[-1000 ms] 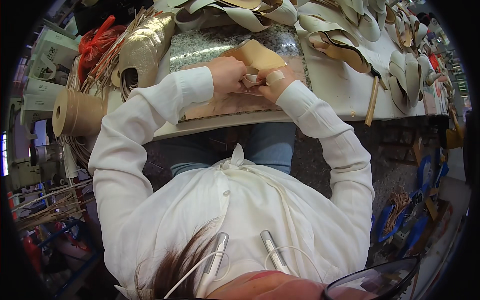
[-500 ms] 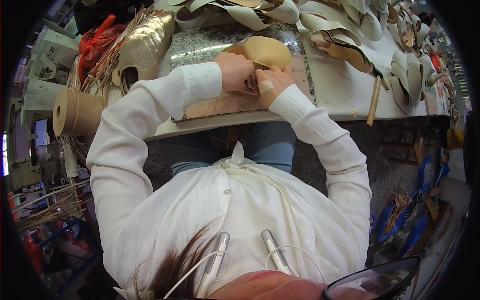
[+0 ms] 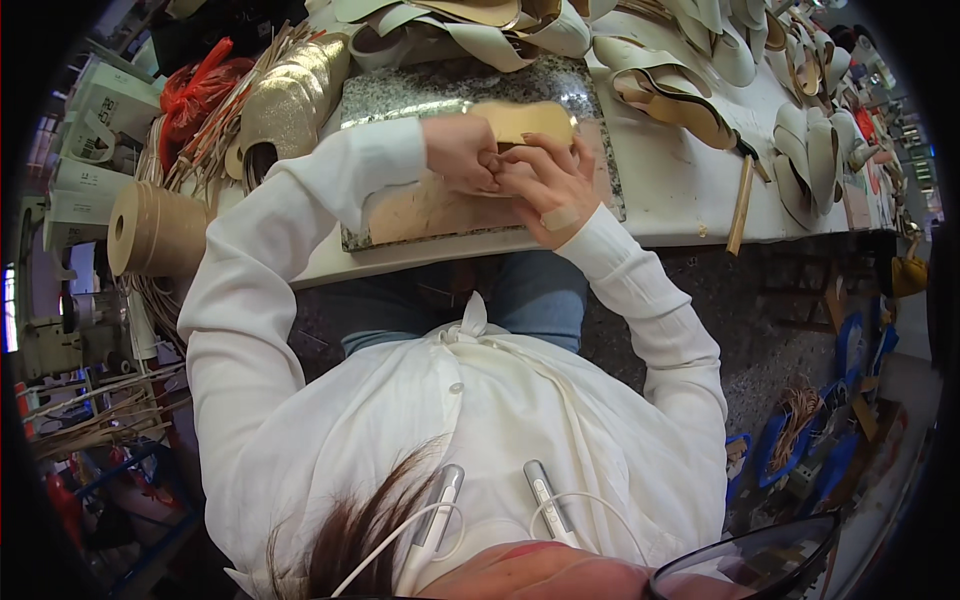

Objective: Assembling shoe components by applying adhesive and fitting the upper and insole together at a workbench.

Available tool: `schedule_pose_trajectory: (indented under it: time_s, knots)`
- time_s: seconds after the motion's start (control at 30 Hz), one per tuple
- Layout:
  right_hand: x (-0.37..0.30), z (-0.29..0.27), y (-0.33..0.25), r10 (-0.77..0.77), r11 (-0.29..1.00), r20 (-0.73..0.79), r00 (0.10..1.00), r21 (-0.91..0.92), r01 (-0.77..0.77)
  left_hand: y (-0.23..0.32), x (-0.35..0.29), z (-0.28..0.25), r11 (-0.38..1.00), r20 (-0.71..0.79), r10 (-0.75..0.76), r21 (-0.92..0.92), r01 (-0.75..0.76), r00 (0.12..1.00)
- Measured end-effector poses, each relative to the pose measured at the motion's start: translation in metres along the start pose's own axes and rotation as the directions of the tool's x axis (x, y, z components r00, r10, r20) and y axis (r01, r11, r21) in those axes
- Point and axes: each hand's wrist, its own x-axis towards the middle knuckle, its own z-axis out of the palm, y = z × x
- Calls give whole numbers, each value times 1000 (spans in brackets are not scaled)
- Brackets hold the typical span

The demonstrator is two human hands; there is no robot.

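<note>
A tan, rounded leather piece (image 3: 522, 121), which looks like a shoe upper, is held up above the slab between my hands. My left hand (image 3: 461, 150) is closed at its left near edge, with fingertips pinched together. On the right, my right hand (image 3: 555, 185) has its fingers curved against the piece's near side, and its fingertips meet those of my left hand. A bandage is on the back of the right hand. Much of the piece's near edge is hidden behind the fingers. Beneath lies a speckled granite slab (image 3: 395, 97) with a brownish sheet (image 3: 415, 213) on its near part.
Gold shoe uppers (image 3: 288, 100) are stacked left of the slab, beside a red plastic bag (image 3: 195, 92). A brown tape roll (image 3: 165, 225) stands at the left edge. White uppers (image 3: 490, 35) crowd the back, more (image 3: 808, 165) the right. A wooden-handled tool (image 3: 740, 207) overhangs the front edge.
The tan piece has tipped and now shows a narrower face. My right hand has turned, its fingers spreading upward over the piece. The left hand stays near the same spot.
</note>
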Motion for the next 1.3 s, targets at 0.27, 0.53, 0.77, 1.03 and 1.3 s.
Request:
schedule_pose_trajectory:
  time_s: [0.27, 0.53, 0.77, 1.03, 1.3]
  knots:
    - [25, -66, 5, -17, 936, -244, 970, 337, 101, 5, -58, -30, 648, -139, 307, -694, -313, 942]
    - [41, -75, -4, 140, 365, -131, 981, 928, 71, 45, -95, -11, 83, -311, 110, -944, -320, 944]
    - [54, -84, 11, -416, 804, 376, 828, 578, 141, 19, -77, -34, 913, 158, 336, -297, -280, 928]
    - [8, 22, -1, -153, 929, 291, 944, -282, 238, -4, -4, 18, 744, -224, 182, 668, 16, 957]
    - [9, 17, 1, -95, 933, 353, 931, -293, 207, -25, 3, 20, 856, -204, -3, 506, 108, 979]
